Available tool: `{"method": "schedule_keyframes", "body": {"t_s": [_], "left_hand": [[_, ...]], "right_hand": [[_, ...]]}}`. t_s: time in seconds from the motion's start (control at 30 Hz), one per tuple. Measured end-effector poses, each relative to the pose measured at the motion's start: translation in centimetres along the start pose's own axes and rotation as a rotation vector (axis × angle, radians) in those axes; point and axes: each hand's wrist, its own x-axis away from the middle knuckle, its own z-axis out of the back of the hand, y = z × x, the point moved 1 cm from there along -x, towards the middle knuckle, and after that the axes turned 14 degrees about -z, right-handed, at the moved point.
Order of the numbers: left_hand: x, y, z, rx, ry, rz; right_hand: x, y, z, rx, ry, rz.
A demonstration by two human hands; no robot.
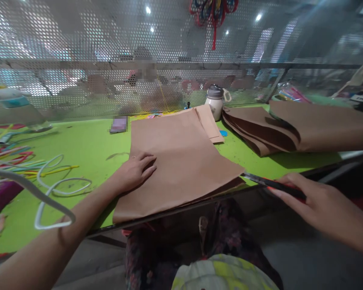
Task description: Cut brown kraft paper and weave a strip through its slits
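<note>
A large sheet of brown paper [181, 161] lies over other layers on the green table [87, 141], its lower edge near the table's front edge. My left hand [137, 171] rests on the left part of the sheet, fingers apart and holding nothing. At the right, my right hand [311, 199] is closed round the black handle of a cutter knife [269, 183]. The knife points left, its tip at the sheet's right corner; whether it touches the paper is hard to tell.
Folded brown paper [320, 125] lies at the right. Behind the sheet stand a white bottle with a grey lid [215, 102] and smaller paper pieces [210, 123]. A white cord [45, 197] loops above my left forearm, near colourful strands [21, 161]. A perforated screen [169, 52] rises behind.
</note>
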Motion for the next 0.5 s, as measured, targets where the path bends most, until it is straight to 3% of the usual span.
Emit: {"method": "schedule_keyframes", "body": {"t_s": [0.1,0.2,0.3,0.5], "left_hand": [[0.0,-0.1,-0.1,0.000,-0.002,0.004],[0.1,0.0,-0.1,0.007,-0.005,0.009],[0.1,0.2,0.0,0.011,-0.006,0.027],[0.3,0.7,-0.1,0.015,-0.001,0.017]], "right_hand": [[-0.8,-1.9,0.0,0.039,-0.114,0.084],[-1.1,-4.5,-0.3,0.071,-0.103,0.223],[-0.3,-7.4,-1.1,0.016,-0.111,0.346],[2.4,-13.3,-2.6,-0.098,-0.218,0.440]]}}
